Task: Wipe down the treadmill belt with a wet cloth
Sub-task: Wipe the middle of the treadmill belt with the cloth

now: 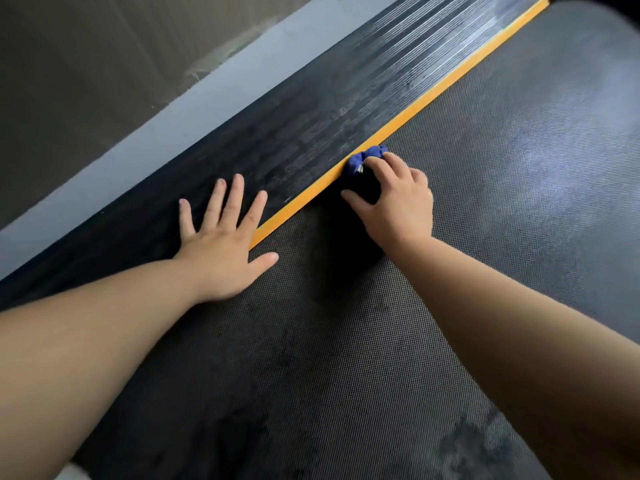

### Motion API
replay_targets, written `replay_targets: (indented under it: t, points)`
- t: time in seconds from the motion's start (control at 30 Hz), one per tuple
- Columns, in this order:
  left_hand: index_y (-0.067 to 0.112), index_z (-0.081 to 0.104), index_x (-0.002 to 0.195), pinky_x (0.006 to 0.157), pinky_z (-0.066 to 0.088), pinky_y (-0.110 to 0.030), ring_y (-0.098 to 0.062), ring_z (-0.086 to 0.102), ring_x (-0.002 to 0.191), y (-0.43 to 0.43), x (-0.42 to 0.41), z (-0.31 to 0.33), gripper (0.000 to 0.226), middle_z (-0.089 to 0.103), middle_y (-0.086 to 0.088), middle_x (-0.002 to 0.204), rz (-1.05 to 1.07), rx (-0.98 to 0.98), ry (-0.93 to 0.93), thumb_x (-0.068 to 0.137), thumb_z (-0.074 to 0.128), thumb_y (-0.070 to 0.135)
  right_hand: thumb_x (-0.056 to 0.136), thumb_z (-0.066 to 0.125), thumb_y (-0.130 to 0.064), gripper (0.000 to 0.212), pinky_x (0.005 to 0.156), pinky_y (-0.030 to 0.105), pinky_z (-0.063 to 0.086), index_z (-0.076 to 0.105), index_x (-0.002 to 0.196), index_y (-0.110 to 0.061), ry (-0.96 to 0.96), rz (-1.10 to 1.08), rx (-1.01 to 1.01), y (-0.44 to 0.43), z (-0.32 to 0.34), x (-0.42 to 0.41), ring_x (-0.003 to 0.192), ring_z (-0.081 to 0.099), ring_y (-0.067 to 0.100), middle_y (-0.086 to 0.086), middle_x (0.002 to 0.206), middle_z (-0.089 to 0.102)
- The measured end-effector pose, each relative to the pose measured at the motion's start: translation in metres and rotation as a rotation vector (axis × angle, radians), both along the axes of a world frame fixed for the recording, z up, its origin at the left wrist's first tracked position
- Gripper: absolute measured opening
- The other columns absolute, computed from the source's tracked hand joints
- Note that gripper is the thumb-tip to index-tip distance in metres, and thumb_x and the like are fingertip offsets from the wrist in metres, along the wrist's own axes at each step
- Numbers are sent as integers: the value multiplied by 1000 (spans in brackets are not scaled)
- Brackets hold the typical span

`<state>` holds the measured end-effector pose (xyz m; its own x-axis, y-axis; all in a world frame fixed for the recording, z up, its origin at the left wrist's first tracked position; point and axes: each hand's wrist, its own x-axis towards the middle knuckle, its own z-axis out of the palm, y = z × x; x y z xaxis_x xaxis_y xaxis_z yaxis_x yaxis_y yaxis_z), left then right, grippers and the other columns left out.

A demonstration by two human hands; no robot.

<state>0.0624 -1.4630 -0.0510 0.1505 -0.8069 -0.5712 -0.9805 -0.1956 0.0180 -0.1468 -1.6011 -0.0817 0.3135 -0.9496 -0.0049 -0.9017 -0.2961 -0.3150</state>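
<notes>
Against the orange strip (433, 95) along the belt's edge, the right fingers (381, 168) curl over a bunched blue cloth (363, 159), and I see the thumb closing on it from the near side. The right hand (394, 199) presses the cloth onto the treadmill belt (502, 209), just where the belt meets the strip.

Across the strip, the left fingers (235, 199) lie straight and spread, flat on the black ribbed side rail (277, 140). The left hand (225, 258) straddles the strip, thumb resting on the belt, and holds nothing.

On my feed the belt's dotted surface shows darker, patchy areas near the cloth and toward the lower edge, with a pale sheen farther right. Both bare forearms reach in from the bottom. Beyond the rail runs a grey frame edge (173, 112), then brown floor (69, 81).
</notes>
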Motion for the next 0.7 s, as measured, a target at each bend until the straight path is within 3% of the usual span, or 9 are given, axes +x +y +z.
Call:
replay_targets:
  t: [0.13,0.3,0.4,0.5,0.6,0.7]
  points:
    - [30,-33,142,110,-10,-63,-24,-37,137,-2,2,0,83,-46,-3,145,6,6,22,93,26,63,82,61,-28,28,87,35,38,61,109,-22,-98,113,59,13,4,19,104,52,30,-1,116,59]
    - [33,-27,145,112,-11,-61,-19,-37,137,-1,4,5,71,-43,1,148,42,-1,71,99,25,45,79,62,-19,27,78,40,46,66,106,-16,-56,487,45,47,-4,24,91,53,36,5,110,64]
    - [34,-22,147,113,-8,-59,-19,-30,141,1,4,7,65,-36,1,152,28,-32,60,101,23,41,84,50,-16,26,81,37,39,64,106,-19,3,220,-19,-1,-1,9,102,51,37,5,116,61]
    - [35,-7,151,114,-1,-58,-19,-18,145,-1,2,10,59,-20,1,158,56,-121,64,101,25,37,91,47,-35,37,86,38,39,54,120,-13,72,-91,14,-10,7,15,112,41,34,7,124,52]
    - [36,6,152,117,1,-53,-19,-9,147,-4,7,16,54,-11,-1,160,62,-159,102,102,27,35,85,55,-52,57,89,39,40,47,126,-13,88,-109,44,8,9,29,117,36,32,6,129,45]
    - [38,10,151,117,8,-48,-25,-3,147,-1,17,20,54,-7,-6,161,4,-156,35,101,31,39,91,53,-38,44,91,37,37,49,127,-13,64,-87,63,-3,7,24,116,37,32,9,129,46]
